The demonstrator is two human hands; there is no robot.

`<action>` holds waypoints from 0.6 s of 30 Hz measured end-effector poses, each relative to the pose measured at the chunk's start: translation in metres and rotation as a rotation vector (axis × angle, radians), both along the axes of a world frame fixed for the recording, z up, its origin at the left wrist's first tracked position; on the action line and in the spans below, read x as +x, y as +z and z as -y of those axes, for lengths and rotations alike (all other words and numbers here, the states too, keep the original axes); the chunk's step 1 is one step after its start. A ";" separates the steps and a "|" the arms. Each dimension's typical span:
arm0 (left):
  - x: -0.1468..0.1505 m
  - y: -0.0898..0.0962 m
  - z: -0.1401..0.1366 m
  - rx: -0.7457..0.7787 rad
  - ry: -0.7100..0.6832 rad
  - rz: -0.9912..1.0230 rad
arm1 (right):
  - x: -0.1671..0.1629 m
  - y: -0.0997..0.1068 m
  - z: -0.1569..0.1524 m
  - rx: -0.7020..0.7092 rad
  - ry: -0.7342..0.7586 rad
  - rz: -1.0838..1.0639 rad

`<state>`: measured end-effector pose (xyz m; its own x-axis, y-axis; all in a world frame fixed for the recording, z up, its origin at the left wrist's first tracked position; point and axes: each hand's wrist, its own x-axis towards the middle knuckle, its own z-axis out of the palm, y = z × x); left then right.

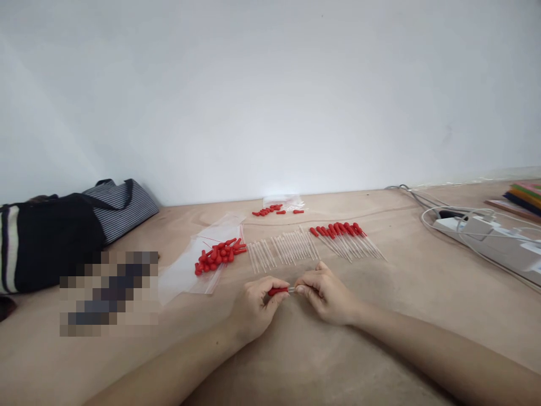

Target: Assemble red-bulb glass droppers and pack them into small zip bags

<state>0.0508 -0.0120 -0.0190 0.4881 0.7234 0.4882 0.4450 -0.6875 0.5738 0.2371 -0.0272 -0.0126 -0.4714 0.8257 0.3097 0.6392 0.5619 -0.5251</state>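
Observation:
Between thumb and fingers, my left hand point(261, 304) pinches a red rubber dropper bulb point(278, 291). My right hand point(323, 294) is closed on a thin clear glass tube point(291, 289), whose end meets the bulb's mouth; most of the tube is hidden in the fingers. Beyond my hands lie two groups of bare glass tubes point(291, 248) side by side. Right of them rests a row of droppers point(344, 239), glass tubes with red bulbs on. A heap of loose red bulbs point(217, 256) sits on a clear plastic bag point(186, 276) at the left.
Farther back, several red bulbs point(266, 211) lie by another plastic bag point(285, 201) near the wall. A black bag point(54, 242) and a striped bag point(122, 208) stand left. On the right are a white power strip point(499, 242) with cables and a colourful stack point(524, 197).

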 end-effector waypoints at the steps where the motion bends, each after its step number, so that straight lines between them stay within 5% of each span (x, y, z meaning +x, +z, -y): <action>1: 0.000 0.000 0.000 0.002 -0.003 0.003 | -0.001 0.001 0.000 -0.027 -0.003 -0.008; 8: 0.002 0.000 -0.001 -0.030 -0.060 -0.010 | -0.002 -0.001 -0.002 -0.175 -0.012 -0.078; 18: -0.004 -0.004 -0.008 -0.245 0.001 0.070 | 0.005 0.004 -0.005 -0.188 -0.051 -0.127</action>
